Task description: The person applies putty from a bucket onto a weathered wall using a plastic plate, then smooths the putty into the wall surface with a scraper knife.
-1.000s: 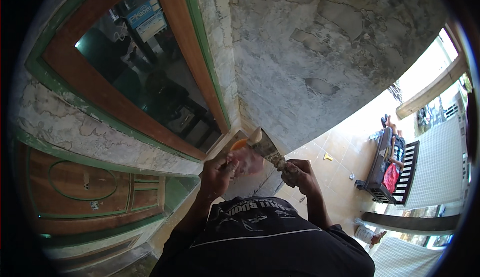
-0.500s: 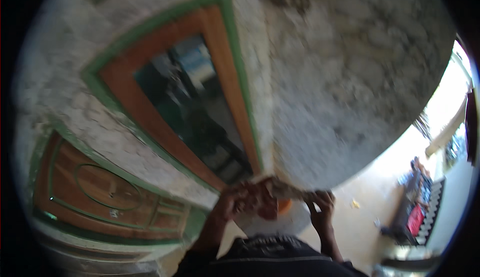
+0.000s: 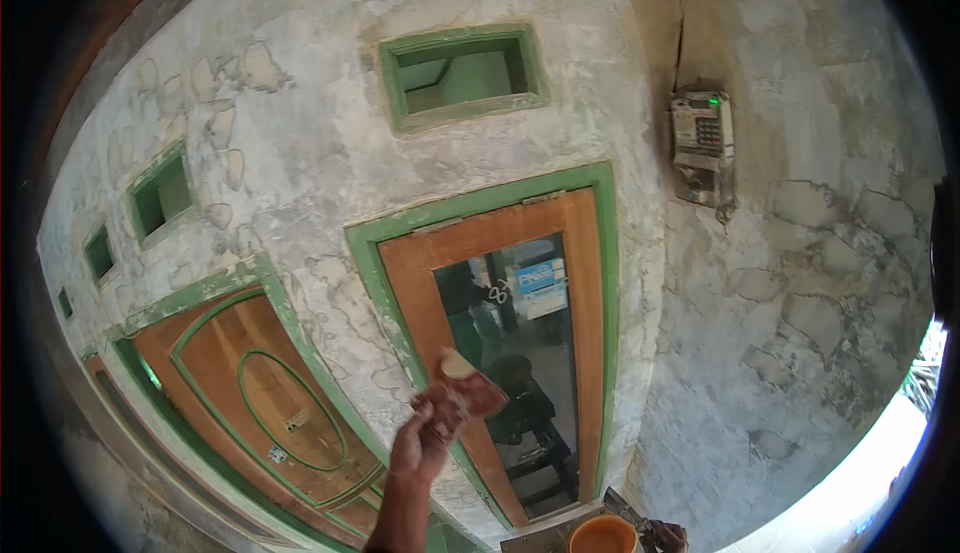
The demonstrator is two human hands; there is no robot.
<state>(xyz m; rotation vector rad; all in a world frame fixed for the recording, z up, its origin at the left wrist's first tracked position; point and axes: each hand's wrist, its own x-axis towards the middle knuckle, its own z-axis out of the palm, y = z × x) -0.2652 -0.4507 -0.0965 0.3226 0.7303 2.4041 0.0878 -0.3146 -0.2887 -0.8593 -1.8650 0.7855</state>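
Observation:
My left hand [image 3: 418, 448] is raised in front of the wall and window, its fingers closed on a flat reddish-brown spreader [image 3: 470, 398]. A patch of pale paste sits on the spreader's upper corner. At the bottom edge, my right hand [image 3: 668, 535] shows only in part, closed round the end of a dirty flat scraper [image 3: 622, 506]. Beside that scraper stands an orange bucket [image 3: 603, 533], cut off by the lower edge of the picture.
A brown-framed glass window [image 3: 510, 353] with green trim fills the middle. To its left is a wooden door [image 3: 230, 383]. A green-framed vent [image 3: 460, 75] lies above, an electric meter [image 3: 703, 143] on the right wall [image 3: 790, 293]. The plaster is patchy.
My view has tilted up toward the wall. The left hand has moved away from the right, raising the spreader; the right hand stays low beside the bucket.

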